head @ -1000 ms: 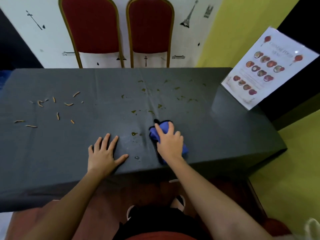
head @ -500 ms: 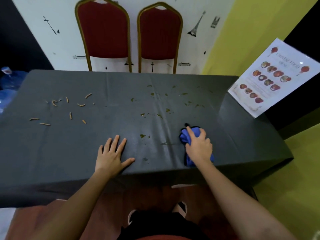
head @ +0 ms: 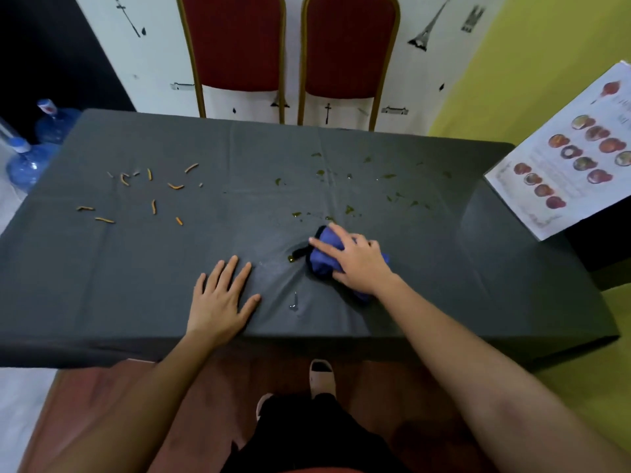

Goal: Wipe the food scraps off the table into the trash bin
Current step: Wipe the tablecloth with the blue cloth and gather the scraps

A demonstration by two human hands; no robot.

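Observation:
A dark grey cloth covers the table (head: 102, 285). Orange food strips (head: 153, 206) lie scattered on its left half. Small green scraps (head: 348, 209) are spread over the middle and right. My right hand (head: 358, 264) presses a bunched blue rag (head: 322, 256) onto the cloth near the table's middle, just behind a small greenish smear. My left hand (head: 222, 298) lies flat with fingers spread near the front edge, holding nothing. No trash bin is in view.
Two red chairs (head: 235, 46) with gold frames stand behind the table. Blue water jugs (head: 30, 162) sit on the floor at the far left. A laminated menu sheet (head: 573, 158) leans at the right. My feet are below the table's front edge.
My right hand slid the blue rag to the right and then back toward the table's middle. My left hand stayed flat in place. The camera moved closer and shifted.

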